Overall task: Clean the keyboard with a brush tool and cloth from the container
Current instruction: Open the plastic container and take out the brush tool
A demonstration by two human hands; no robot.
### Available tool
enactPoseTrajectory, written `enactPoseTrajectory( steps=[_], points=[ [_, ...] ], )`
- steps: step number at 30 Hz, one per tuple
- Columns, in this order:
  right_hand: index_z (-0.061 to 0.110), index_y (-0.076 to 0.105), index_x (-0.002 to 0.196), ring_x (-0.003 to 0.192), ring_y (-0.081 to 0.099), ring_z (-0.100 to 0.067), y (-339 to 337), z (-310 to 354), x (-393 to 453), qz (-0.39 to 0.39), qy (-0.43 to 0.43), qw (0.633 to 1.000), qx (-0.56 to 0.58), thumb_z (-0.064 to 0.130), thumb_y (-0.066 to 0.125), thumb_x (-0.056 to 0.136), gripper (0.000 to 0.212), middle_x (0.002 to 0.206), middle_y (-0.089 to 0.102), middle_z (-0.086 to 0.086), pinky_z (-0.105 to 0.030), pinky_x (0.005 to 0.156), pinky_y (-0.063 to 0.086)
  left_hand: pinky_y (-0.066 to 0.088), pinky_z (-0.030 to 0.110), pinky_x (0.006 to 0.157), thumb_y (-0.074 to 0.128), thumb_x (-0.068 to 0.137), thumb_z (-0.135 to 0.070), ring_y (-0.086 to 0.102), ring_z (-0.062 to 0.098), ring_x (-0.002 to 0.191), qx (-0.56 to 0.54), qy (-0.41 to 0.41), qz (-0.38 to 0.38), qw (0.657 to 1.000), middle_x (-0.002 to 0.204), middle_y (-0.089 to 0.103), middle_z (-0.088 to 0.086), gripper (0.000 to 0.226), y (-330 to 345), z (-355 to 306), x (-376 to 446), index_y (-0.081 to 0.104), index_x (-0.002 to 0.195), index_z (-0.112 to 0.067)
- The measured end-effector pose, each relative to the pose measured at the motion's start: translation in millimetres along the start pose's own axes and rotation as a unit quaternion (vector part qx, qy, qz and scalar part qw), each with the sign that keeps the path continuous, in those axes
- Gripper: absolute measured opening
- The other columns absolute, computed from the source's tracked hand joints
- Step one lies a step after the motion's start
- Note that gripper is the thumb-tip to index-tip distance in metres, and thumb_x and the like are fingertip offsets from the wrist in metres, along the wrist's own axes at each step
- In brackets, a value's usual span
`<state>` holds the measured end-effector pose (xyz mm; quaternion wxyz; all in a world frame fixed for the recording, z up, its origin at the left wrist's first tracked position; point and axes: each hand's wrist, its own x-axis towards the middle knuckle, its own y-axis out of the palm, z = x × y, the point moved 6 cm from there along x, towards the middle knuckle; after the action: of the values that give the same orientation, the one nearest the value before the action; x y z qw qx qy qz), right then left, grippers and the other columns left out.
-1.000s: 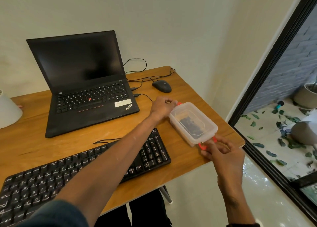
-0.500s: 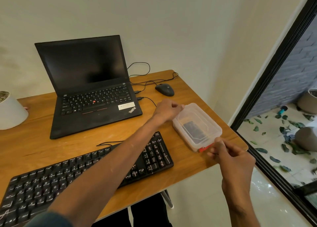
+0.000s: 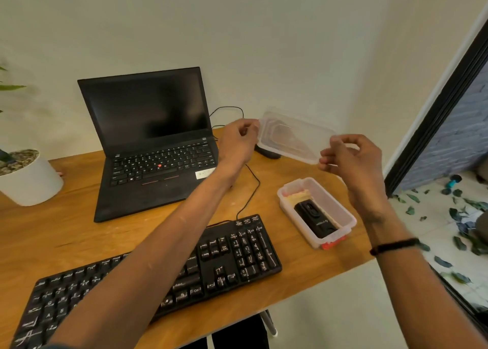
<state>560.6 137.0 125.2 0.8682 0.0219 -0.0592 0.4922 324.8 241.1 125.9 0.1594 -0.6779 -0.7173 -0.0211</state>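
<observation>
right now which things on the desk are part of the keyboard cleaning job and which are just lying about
Part of the job:
- keyboard
- container, open
- black tool in it
- pale cloth in it
- lid, held up by the left hand and right hand

Lying about:
- laptop
- mouse, mostly behind the lid
- plant pot

Both hands hold the clear lid [image 3: 290, 140] aloft, leaving the open container [image 3: 340, 211] unobstructed from above. Bare desk [image 3: 66, 232] separates laptop [image 3: 148, 148] and keyboard [image 3: 224, 256]. A cable [image 3: 249, 190] crosses the gap beside the container; a dark object, probably a mouse [image 3: 266, 153], sits behind the lid.
</observation>
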Motion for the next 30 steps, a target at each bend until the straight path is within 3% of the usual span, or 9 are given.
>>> enactPoseTrajectory(
  steps=[3, 5, 8, 12, 17, 19, 23, 27, 30],
  points=[
    [0.008, 0.064, 0.115, 0.084, 0.075, -0.026, 12.9, -15.4, 36.2, 0.034, 0.022, 0.999, -0.011, 0.044, 0.055, 0.103, 0.038, 0.095, 0.075, -0.015, -0.037, 0.071, 0.064, 0.058, 0.049, 0.095, 0.054, 0.105, -0.023, 0.073, 0.022, 0.096, -0.009, -0.059, 0.003, 0.998, 0.097, 0.076, 0.004, 0.021, 2.3, 26.4, 1.0, 0.074, 0.1, -0.025],
    [0.006, 0.064, 0.117, 0.085, 0.076, -0.026, 18.2, -34.4, 55.7, 0.046, 0.056, 0.997, -0.039, 0.047, 0.062, 0.099, 0.044, 0.1, 0.073, -0.014, -0.038, 0.071, 0.064, 0.06, 0.049, 0.093, 0.054, 0.105, -0.032, 0.075, 0.017, 0.092, -0.022, -0.109, 0.013, 0.994, 0.095, 0.078, 0.003, 0.025, 11.0, 50.4, -3.7, 0.075, 0.105, -0.02],
    [0.008, 0.065, 0.113, 0.086, 0.076, -0.026, 23.1, -64.8, 79.2, 0.07, 0.089, 0.987, -0.117, 0.033, 0.078, 0.091, 0.036, 0.105, 0.073, -0.015, -0.041, 0.074, 0.065, 0.06, 0.047, 0.092, 0.055, 0.104, -0.04, 0.075, 0.018, 0.089, 0.004, -0.149, 0.028, 0.988, 0.087, 0.078, 0.003, 0.029, 23.3, 76.4, -13.4, 0.076, 0.102, -0.02],
    [0.013, 0.066, 0.108, 0.09, 0.074, -0.024, 23.6, -90.8, 100.1, 0.085, 0.086, 0.969, -0.218, 0.021, 0.077, 0.09, 0.023, 0.112, 0.07, -0.012, -0.044, 0.081, 0.064, 0.06, 0.05, 0.089, 0.055, 0.103, -0.034, 0.075, 0.028, 0.089, 0.063, -0.176, 0.077, 0.979, 0.086, 0.077, 0.012, 0.028, 37.0, 93.5, -20.4, 0.071, 0.084, -0.023],
    [0.019, 0.072, 0.1, 0.096, 0.071, -0.022, 18.7, -115.6, 109.1, 0.101, 0.083, 0.943, -0.306, 0.032, 0.08, 0.084, 0.021, 0.108, 0.071, -0.005, -0.046, 0.088, 0.062, 0.064, 0.033, 0.075, 0.055, 0.104, -0.035, 0.077, 0.016, 0.072, 0.089, -0.196, 0.127, 0.968, 0.078, 0.078, 0.004, 0.026, 44.9, 98.8, -22.8, 0.068, 0.121, -0.02],
    [0.018, 0.074, 0.098, 0.096, 0.071, -0.022, 17.2, -110.7, 103.6, 0.106, 0.067, 0.94, -0.318, 0.031, 0.079, 0.086, 0.019, 0.104, 0.073, -0.003, -0.045, 0.088, 0.061, 0.063, 0.033, 0.075, 0.055, 0.104, -0.035, 0.076, 0.013, 0.067, 0.134, -0.167, 0.118, 0.97, 0.074, 0.077, 0.002, 0.018, 42.2, 94.9, -22.3, 0.067, 0.114, -0.025],
    [0.012, 0.071, 0.114, 0.097, 0.064, -0.017, 9.3, -74.9, 84.5, 0.093, -0.007, 0.935, -0.341, 0.031, 0.077, 0.089, 0.032, 0.107, 0.068, -0.001, -0.023, 0.069, 0.049, 0.062, 0.038, 0.079, 0.055, 0.103, -0.042, 0.071, 0.006, 0.06, 0.259, -0.056, 0.09, 0.96, 0.068, 0.073, -0.006, 0.019, 36.7, 80.8, -23.5, 0.071, 0.099, -0.031],
    [0.014, 0.073, 0.096, 0.086, 0.069, -0.016, 7.1, -34.5, 54.7, 0.134, -0.048, 0.917, -0.373, 0.041, 0.083, 0.082, 0.032, 0.094, 0.071, 0.0, -0.033, 0.075, 0.058, 0.057, 0.033, 0.073, 0.056, 0.102, -0.043, 0.064, 0.006, 0.073, 0.294, 0.076, 0.054, 0.951, 0.082, 0.073, -0.011, 0.029, 40.1, 48.2, -47.2, 0.08, 0.099, -0.027],
    [0.018, 0.073, 0.086, 0.082, 0.069, -0.016, 10.8, -20.6, 29.0, 0.198, -0.03, 0.875, -0.442, 0.043, 0.086, 0.078, 0.03, 0.089, 0.071, 0.001, -0.036, 0.078, 0.06, 0.055, 0.03, 0.069, 0.056, 0.102, -0.049, 0.065, 0.006, 0.077, 0.311, 0.091, 0.11, 0.94, 0.089, 0.075, -0.012, 0.032, 53.4, 40.1, -64.6, 0.08, 0.096, -0.028]
  ],
)
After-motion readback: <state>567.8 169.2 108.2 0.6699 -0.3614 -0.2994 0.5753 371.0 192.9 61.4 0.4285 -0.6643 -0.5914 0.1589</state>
